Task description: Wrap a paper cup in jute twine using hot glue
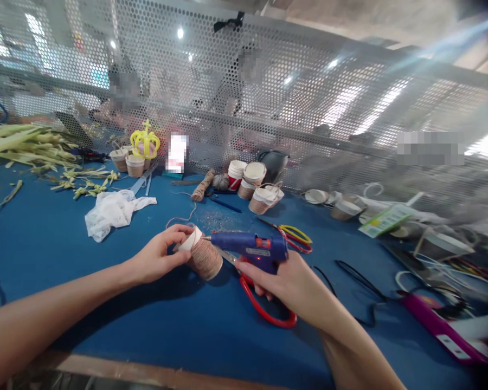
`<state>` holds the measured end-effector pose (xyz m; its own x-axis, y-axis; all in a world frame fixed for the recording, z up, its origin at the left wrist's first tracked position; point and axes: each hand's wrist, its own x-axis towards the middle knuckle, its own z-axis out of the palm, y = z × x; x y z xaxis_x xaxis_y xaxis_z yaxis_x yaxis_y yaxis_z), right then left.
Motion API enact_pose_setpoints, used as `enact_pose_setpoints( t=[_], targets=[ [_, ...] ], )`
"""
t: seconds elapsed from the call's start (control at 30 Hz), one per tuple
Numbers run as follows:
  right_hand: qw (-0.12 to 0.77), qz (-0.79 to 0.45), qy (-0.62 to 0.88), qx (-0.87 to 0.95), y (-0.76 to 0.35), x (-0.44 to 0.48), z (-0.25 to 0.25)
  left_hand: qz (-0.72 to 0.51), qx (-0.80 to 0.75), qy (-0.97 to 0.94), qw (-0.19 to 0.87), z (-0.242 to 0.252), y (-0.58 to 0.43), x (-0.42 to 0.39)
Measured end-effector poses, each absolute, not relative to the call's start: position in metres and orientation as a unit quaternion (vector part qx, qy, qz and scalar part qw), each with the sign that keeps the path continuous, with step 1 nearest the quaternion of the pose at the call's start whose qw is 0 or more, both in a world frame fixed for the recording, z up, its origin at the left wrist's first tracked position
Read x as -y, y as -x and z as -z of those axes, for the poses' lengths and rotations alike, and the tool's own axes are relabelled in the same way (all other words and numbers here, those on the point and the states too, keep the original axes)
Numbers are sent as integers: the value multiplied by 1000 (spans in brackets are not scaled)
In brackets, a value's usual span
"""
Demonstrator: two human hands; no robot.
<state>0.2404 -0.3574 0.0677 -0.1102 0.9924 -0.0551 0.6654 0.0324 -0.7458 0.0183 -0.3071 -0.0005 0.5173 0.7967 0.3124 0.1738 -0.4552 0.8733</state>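
My left hand (162,254) grips the pale rim of a small paper cup (205,260), its side wound with brown twine. The cup is tilted over the blue table. My right hand (280,279) is closed round a blue hot glue gun (248,246) with a small red light lit. The gun's nozzle points left, at the cup's pale band; contact I cannot tell. Below that hand are red-handled scissors (264,309), partly covered by the fingers; whether they are held or lie on the table is unclear. From behind the cup a strand of twine runs to a twine bundle (202,186).
Wrapped cups (262,197) stand at the back, near yellow-handled scissors (295,234). A white plastic bag (111,214) and green plant strips (28,143) lie to the left. At right are black cable (360,279) and a purple power strip (439,325). Behind stands a perforated metal screen (301,103).
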Motion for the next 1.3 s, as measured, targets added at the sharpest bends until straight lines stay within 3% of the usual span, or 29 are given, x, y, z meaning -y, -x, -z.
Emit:
enact_pose_setpoints(
  t=[0.67, 1.3],
  targets=[
    [249, -154, 597, 747, -236, 367, -52, -369, -324, -774, 400, 1, -18, 308],
    [253, -226, 613, 714, -235, 366, -59, -368, -307, -794, 374, 0, -19, 309]
  ],
)
